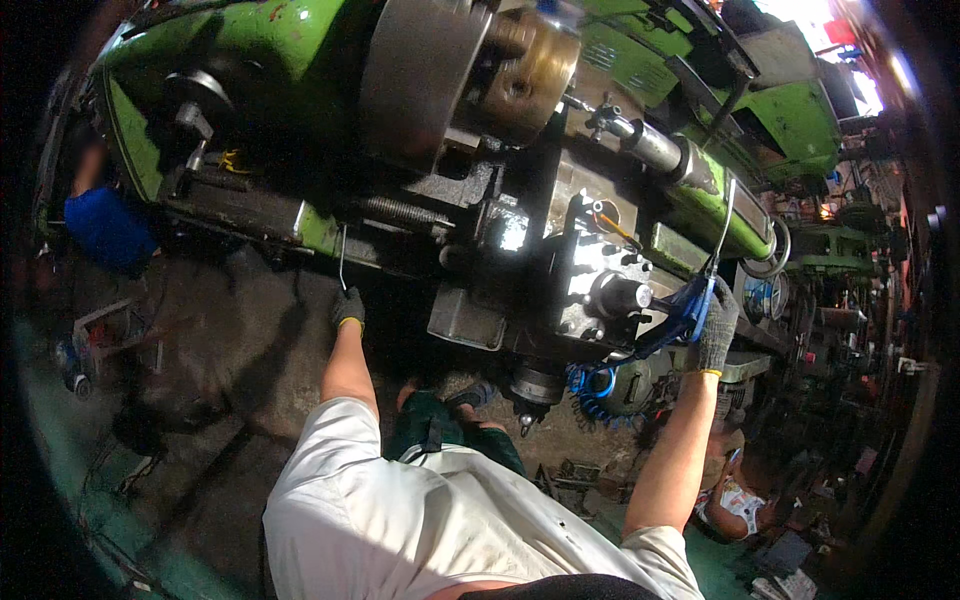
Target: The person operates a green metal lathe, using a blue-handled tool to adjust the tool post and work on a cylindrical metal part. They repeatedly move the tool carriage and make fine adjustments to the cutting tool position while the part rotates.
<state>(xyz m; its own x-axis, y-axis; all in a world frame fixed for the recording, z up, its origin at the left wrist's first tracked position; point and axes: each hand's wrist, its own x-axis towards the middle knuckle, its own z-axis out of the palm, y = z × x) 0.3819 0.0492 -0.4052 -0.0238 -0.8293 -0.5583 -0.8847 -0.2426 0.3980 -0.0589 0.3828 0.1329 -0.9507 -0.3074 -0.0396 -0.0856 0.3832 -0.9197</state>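
Observation:
A green metal lathe (270, 40) spans the view in front of me. My left hand (348, 307), in a grey knit glove, is closed around the lower end of a thin bent metal lever (343, 262) at the lathe's front edge. My right hand (716, 330), gloved too, grips a blue air blow gun (690, 308). Its long thin nozzle (727, 225) points away from me, past the tailstock (690, 170). Left of that hand sits the tool post (622, 295) on the carriage. A large grey chuck (415, 80) holds a brass-coloured round workpiece (535, 85).
A yellow-handled tool (612, 220) lies on the carriage. A coiled blue hose (600, 400) hangs below the tool post. One person in blue (110, 225) is at far left, another (735, 505) at lower right. More machines (830, 250) stand at right.

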